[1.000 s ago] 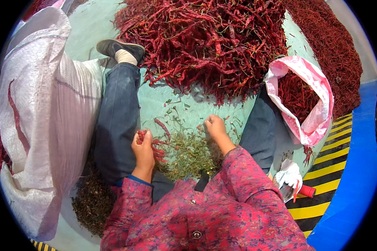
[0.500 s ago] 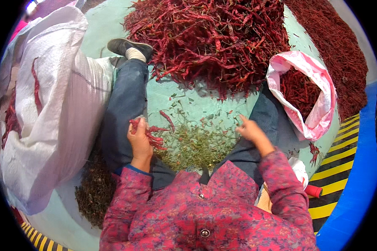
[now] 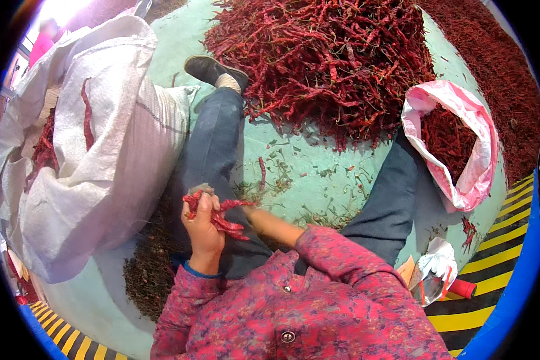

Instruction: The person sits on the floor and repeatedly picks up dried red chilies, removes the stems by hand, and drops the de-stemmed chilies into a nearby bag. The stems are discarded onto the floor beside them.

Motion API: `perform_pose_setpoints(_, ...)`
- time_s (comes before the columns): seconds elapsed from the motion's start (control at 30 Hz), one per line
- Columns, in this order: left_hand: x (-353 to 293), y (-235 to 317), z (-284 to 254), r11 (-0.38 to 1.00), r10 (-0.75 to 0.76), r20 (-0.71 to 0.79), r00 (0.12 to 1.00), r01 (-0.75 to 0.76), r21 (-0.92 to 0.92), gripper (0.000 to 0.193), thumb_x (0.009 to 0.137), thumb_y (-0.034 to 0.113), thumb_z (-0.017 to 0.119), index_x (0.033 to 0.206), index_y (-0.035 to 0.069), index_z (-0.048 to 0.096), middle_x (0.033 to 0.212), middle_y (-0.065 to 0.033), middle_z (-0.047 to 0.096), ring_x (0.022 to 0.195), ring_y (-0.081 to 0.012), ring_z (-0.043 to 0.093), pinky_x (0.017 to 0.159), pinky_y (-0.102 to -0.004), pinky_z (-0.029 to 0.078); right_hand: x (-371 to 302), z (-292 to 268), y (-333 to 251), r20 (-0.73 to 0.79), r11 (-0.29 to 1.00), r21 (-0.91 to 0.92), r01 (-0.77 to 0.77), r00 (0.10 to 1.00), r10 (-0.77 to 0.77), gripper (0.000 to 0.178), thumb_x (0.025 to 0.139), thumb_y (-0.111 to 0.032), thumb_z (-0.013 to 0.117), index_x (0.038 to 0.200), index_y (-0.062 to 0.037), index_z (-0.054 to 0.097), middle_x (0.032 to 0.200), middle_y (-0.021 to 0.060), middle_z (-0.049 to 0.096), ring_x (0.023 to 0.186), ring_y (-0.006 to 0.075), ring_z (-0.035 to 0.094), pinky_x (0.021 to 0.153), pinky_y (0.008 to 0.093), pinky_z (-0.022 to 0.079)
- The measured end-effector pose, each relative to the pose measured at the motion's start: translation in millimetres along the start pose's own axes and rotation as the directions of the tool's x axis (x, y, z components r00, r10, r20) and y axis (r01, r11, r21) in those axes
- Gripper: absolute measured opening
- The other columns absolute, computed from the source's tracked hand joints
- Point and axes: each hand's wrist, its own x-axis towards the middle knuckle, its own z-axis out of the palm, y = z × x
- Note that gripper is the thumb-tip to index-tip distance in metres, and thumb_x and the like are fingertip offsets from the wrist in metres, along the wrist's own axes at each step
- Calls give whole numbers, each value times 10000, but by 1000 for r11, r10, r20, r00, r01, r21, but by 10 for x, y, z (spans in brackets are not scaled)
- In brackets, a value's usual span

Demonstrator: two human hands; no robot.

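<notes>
My left hand (image 3: 204, 237) is closed round a few dried red chillies (image 3: 225, 225), whose ends stick out to the right. A small greyish bit shows above its fingers; I cannot make out what it is. My right hand (image 3: 253, 217) reaches across to the left, low beside my left thigh. Its fingers are hidden behind the chillies and my left hand. Loose green stems (image 3: 324, 217) lie scattered on the pale green sheet (image 3: 306, 156) between my legs. One single chilli (image 3: 262, 174) rests there too.
A large heap of dried chillies (image 3: 324, 66) lies ahead. At right stands an open pink-and-white sack (image 3: 486, 150) with chillies inside; at left, a bulky white sack (image 3: 132, 138). A dark pile of stems (image 3: 147, 273) sits by my left thigh. A red cylinder (image 3: 464, 288) lies at lower right.
My right hand has swung left from above the stems to beside my left hand. The stem layer between my legs looks thinner. My left hand keeps its chillies. The view has shifted slightly.
</notes>
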Motion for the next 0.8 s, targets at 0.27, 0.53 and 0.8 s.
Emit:
perform_pose_setpoints(0.27, 135, -295, -222, 997, -69, -57, 996, 70, 23, 80, 791, 100, 490, 856, 56, 472, 675, -1, 458, 581, -69, 427, 493, -192, 358, -1, -591, -348, -125, 987, -156, -49, 992, 29, 282, 706, -121, 507, 986, -83, 503, 889, 179, 527, 798, 307, 516, 675, 362, 422)
perform_pose_setpoints(0.53, 554, -986, -120, 936, -351, -102, 931, 352, -3, 77, 731, 39, 552, 780, 65, 499, 688, 26, 485, 602, -68, 447, 576, -197, 366, 395, -1012, 11, -462, 725, -340, -599, 778, 425, 212, 661, -213, 558, 777, -42, 509, 737, 161, 555, 684, 340, 535, 600, 417, 424)
perform_pose_setpoints(0.8, 734, -1428, -158, 831, -551, -36, 834, 552, 68, 100, 745, 88, 568, 828, 46, 532, 770, -7, 545, 650, -101, 507, 586, -246, 414, 190, -1304, -381, -145, 951, -217, -218, 971, 189, 189, 710, -171, 517, 848, -43, 537, 768, 165, 546, 753, 323, 526, 647, 396, 419)
